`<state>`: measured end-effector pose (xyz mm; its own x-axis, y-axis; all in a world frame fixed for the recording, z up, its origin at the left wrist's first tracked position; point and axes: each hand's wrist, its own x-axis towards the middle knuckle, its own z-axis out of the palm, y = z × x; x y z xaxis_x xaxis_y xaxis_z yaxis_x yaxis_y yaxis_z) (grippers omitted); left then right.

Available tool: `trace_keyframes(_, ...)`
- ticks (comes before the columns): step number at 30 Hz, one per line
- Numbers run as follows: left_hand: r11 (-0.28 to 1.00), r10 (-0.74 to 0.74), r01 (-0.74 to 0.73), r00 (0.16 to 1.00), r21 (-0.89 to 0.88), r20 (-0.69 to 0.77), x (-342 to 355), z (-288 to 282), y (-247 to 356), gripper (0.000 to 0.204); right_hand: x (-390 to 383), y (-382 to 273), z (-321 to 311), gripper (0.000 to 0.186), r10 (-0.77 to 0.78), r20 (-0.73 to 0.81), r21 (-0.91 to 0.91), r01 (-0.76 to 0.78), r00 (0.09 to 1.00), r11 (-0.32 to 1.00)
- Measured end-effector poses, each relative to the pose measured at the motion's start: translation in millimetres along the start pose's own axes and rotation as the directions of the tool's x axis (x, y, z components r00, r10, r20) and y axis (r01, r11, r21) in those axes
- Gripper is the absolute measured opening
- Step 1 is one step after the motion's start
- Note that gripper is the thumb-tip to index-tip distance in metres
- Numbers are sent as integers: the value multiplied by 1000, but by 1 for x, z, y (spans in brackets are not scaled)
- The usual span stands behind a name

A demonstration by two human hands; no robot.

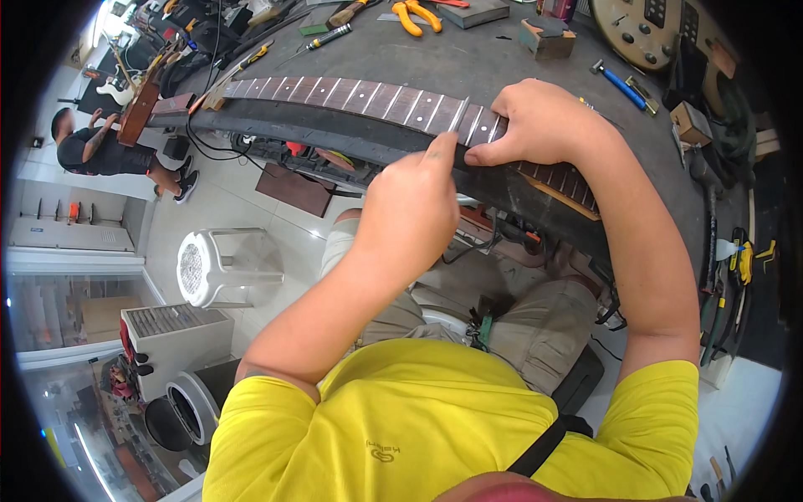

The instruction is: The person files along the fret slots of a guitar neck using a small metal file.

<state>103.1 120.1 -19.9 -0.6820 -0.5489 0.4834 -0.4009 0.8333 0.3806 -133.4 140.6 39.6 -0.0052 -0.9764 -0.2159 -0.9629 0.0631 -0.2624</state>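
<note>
A guitar neck (360, 99) with a dark brown fretboard, pale dots and metal frets lies along the workbench's near edge. My left hand (412, 203) is closed around a slim metal tool (461, 111), its index finger stretched along it. The tool lies across the fretboard, in line with the frets; its lower part is hidden in the hand, so its exact kind does not show. Just to the right, my right hand (548, 124) grips the neck, thumb on the near edge and fingers over the far side. The neck continues past that hand to the lower right.
Beyond the neck, the bench (493, 65) carries orange-handled pliers (410, 15), a screwdriver (329, 38), a small block (546, 39) and a blue-handled hammer (621, 86). A gold guitar body (633, 32) lies far right. A person (109, 152) and white stool (219, 266) are at left.
</note>
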Motion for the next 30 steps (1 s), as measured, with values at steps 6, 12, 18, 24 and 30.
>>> trace_keyframes(6,998,-56,57,998,-25,43,-13,-13,6,34,2,5,8,75,-13,-98,33,16,995,999)
trace_keyframes(12,999,-49,48,996,22,71,9,1,8,26,-2,12,9,82,25,-18,5,-25,1000,1000)
trace_keyframes(18,998,-61,61,998,-30,8,28,4,-4,26,3,4,3,82,-5,-16,13,5,1000,1000)
trace_keyframes(24,966,-210,183,967,-183,-142,39,-20,6,19,-4,11,2,90,31,15,17,-31,999,999)
trace_keyframes(30,986,-135,127,988,-107,-70,-18,-24,-2,23,0,24,-5,93,-43,107,40,39,993,998)
